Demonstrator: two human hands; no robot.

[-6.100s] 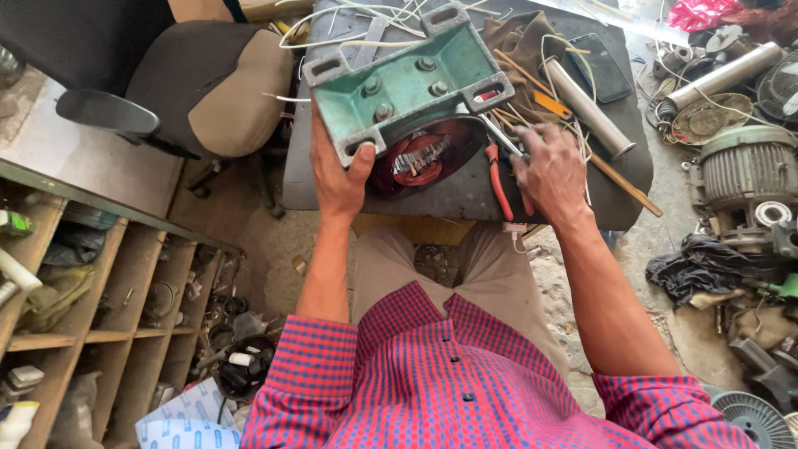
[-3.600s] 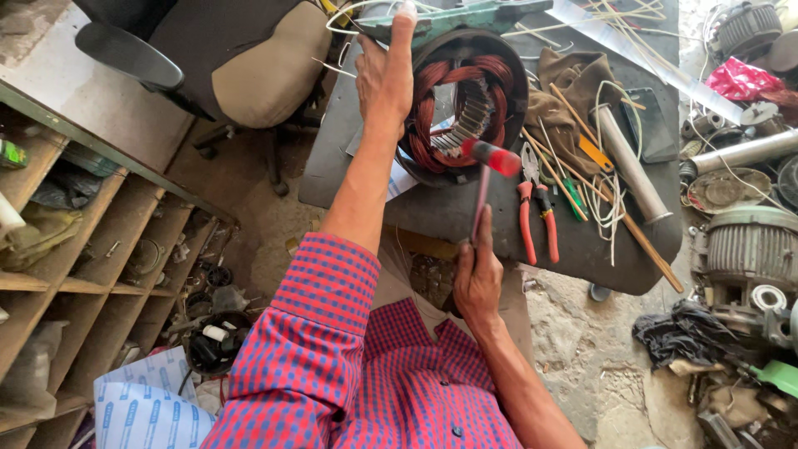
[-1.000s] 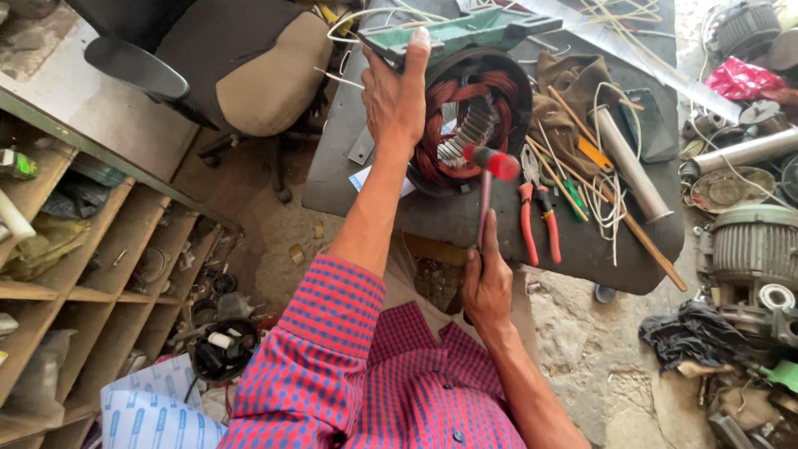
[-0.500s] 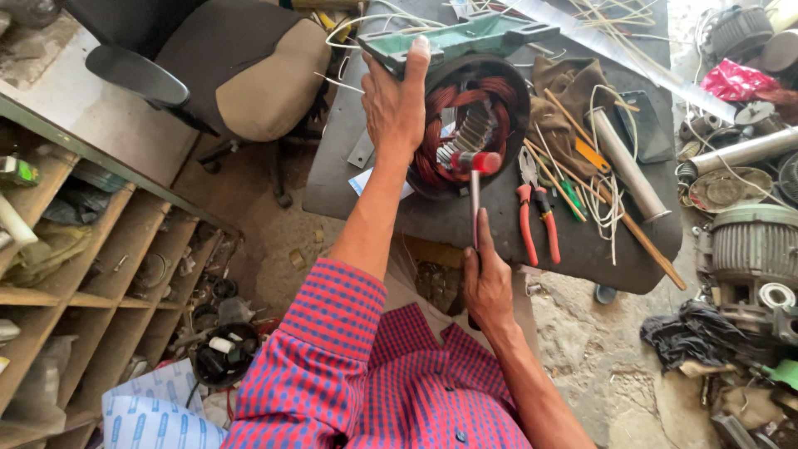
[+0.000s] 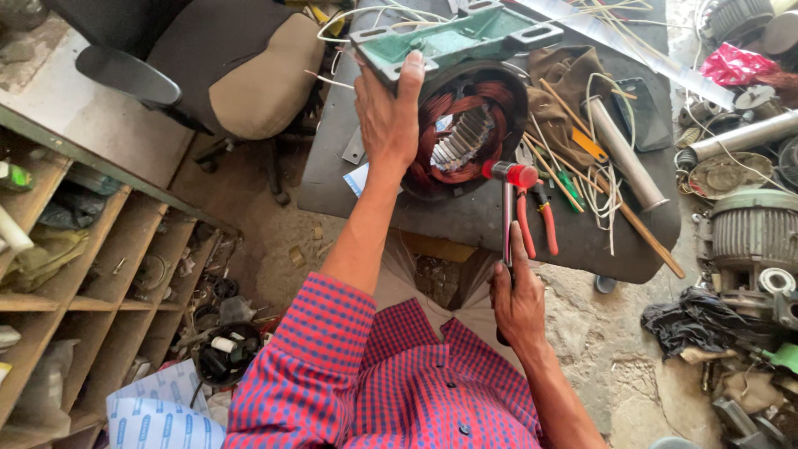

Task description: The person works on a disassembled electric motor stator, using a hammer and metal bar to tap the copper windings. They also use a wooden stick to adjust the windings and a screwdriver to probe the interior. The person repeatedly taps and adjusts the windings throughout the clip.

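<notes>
wooden shelf unit (image 5: 75, 274) far left, padded chair (image 5: 241, 75) next to it, both close to the dark worktable (image 5: 465, 224). left hand (image 5: 386, 125) clamped on rim of motor stator (image 5: 465, 125), tipped on its side mid-table, green base up, copper windings exposed (cover already off). right hand (image 5: 517, 299) closed round handle of red-headed hammer (image 5: 509, 187), head just at the stator mouth. pliers (image 5: 536, 212), sticks, wires crowd the right; little swing room, near table edge close.
</notes>
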